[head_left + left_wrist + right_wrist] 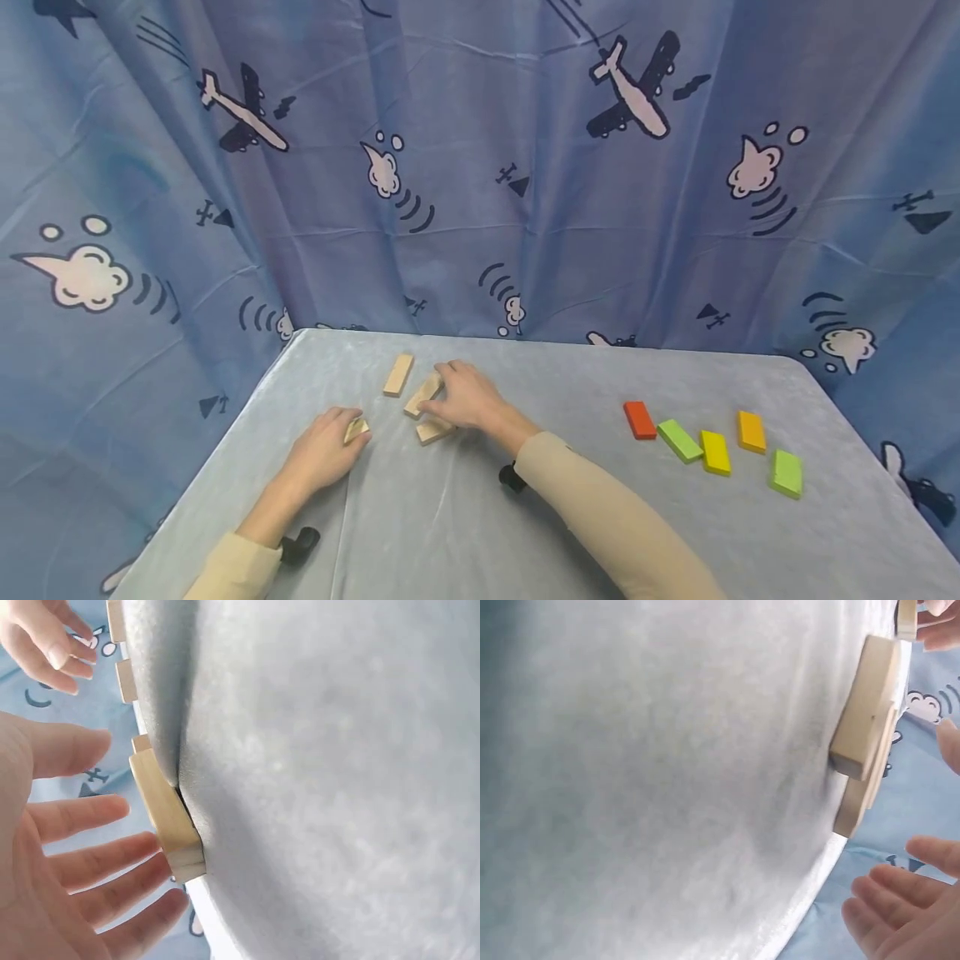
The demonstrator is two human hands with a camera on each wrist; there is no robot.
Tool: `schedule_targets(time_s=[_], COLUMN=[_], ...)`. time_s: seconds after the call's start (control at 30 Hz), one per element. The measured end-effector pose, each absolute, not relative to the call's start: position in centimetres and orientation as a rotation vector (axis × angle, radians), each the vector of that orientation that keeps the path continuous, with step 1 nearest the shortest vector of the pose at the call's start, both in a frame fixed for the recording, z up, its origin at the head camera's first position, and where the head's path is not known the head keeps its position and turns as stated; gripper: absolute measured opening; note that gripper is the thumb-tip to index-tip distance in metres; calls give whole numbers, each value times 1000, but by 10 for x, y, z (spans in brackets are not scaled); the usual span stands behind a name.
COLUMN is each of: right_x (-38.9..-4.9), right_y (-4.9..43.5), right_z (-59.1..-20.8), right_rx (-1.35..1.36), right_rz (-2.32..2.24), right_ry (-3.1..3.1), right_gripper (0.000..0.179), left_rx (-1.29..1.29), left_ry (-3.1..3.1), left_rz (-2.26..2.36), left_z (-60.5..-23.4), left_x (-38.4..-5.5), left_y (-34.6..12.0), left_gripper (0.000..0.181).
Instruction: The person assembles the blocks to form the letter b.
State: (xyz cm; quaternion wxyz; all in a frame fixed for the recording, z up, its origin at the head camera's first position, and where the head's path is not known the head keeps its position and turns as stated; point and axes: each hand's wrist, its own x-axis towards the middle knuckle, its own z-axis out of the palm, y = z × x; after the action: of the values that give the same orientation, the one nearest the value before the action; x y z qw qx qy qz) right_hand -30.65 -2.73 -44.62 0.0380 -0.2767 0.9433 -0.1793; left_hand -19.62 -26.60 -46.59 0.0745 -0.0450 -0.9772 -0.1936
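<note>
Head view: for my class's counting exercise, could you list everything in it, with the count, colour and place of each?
Wooden blocks: 4, pale wood, left part of the table
Red block: 1, red, leftmost of the coloured group
Green blocks: 2, light green, one between red and yellow, one rightmost
Yellow block: 1, yellow, mid-group
Orange block: 1, orange, beyond and right of the yellow
Table: 1, pale grey covering, under all blocks
Curtain: 1, blue with planes and clouds, behind the table
Wrist devices: 2, black, one at each wrist
Sleeves: 2, beige, on the forearms
Left hand: 1, bare, at the nearest-left wooden block
Right hand: 1, bare, by two wooden blocks
</note>
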Motion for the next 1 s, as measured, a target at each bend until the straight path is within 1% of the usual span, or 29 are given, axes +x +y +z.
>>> schedule_targets(time_s=[0.27,0.53,0.67,0.8,1.0], right_x=[-315,-318,-319,-320,-321], right_y=[-33,-39,-41,-44,-48], right_z=[-455,-463,-465,-465,-466], right_rx=[-761,-745,-741,-738,-769], right_rz=[-580,-561,-540,-511,-524], right_ry=[2841,2830,2844,2847,2845], right_gripper=[83,85,85,86,81], left_rx=[-115,-112,-149,-215,-303], left_ry=[-2963,-2980,-2984,-2999,-3021], left_rz=[-632,-755,-853,-960,-1122], left_z=[-467,-467,-465,-464,-462], left_x=[-200,-206,-207,-207,-206], left_y=[-268,-273,-278,-287,-302], left_gripper=[40,41,46,55,65])
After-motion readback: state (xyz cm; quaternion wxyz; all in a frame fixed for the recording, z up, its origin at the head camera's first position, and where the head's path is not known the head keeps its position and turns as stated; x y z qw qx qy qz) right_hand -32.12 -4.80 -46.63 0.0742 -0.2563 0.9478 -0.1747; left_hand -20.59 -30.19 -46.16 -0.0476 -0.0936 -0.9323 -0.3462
